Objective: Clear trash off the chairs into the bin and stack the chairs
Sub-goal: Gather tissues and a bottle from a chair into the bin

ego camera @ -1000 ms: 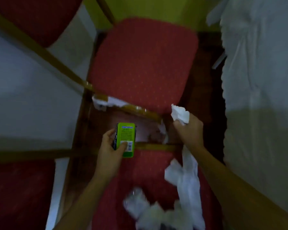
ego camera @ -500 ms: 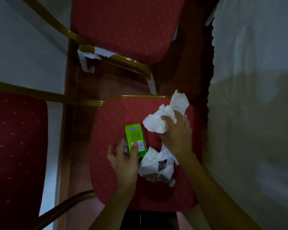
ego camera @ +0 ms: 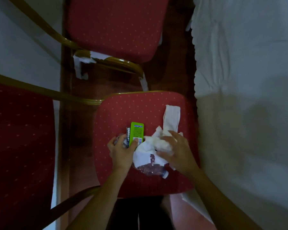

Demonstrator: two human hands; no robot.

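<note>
Trash lay bunched mid-seat on the nearest chair: crumpled tissue over a clear plastic bottle, directly under the right hand, whose fingers were spread and pressing down. Left hand, just beside, pinched a green mentos box, long axis pointing away. A tissue strip ran beyond toward the far chair.

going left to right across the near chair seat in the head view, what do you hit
left hand → green mentos box held in it → crumpled white tissue → right hand pressing on the tissue. A clear plastic wrapper lies under the tissue, so I leave it out of the order.
</note>
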